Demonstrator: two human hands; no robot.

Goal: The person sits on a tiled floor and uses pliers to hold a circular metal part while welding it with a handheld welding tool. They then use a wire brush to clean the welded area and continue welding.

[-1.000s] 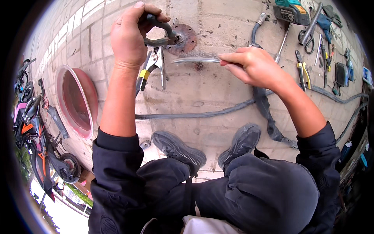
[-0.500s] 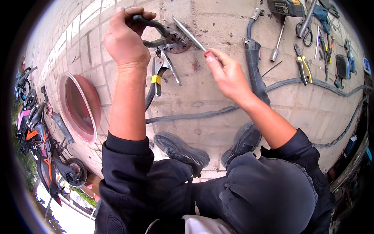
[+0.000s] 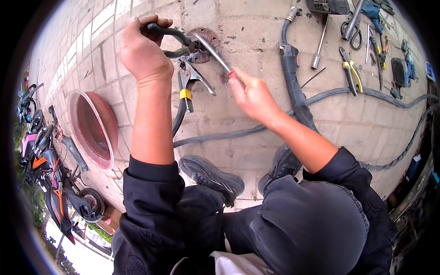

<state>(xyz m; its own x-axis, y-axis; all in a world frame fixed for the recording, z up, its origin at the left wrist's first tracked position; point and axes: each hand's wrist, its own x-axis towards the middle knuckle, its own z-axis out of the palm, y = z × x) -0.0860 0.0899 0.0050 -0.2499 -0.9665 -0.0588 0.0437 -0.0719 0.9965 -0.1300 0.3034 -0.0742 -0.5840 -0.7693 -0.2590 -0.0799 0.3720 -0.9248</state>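
Note:
Closed around one handle, my left hand [image 3: 143, 50] grips dark-handled pliers [image 3: 174, 33]. Their jaws meet a small part over a rusty round metal plate with holes [image 3: 208, 39] on the paving. My right hand [image 3: 254, 94] holds a long steel rod-like tool [image 3: 213, 51] by its red end; I cannot tell its exact kind. The tool's tip points at the plate beside the pliers' jaws, and contact is unclear. Just nearer than the plate, a metal spring clamp with yellow tape [image 3: 187, 91] on a black cable lies next to my left wrist.
A reddish wheel rim [image 3: 94, 128] stands at left. A black cable [image 3: 229, 135] crosses the paving before my shoes. At right lie a taped black torch-like handle [image 3: 289, 66], yellow-black pliers [image 3: 350, 73], scissors [image 3: 355, 39] and other tools. A motorbike [image 3: 55, 183] is at far left.
The right hand and its tool have shifted left and slightly down, bringing the tip in closer beside the pliers' jaws. The left hand keeps the pliers, and the whole view has tilted slightly.

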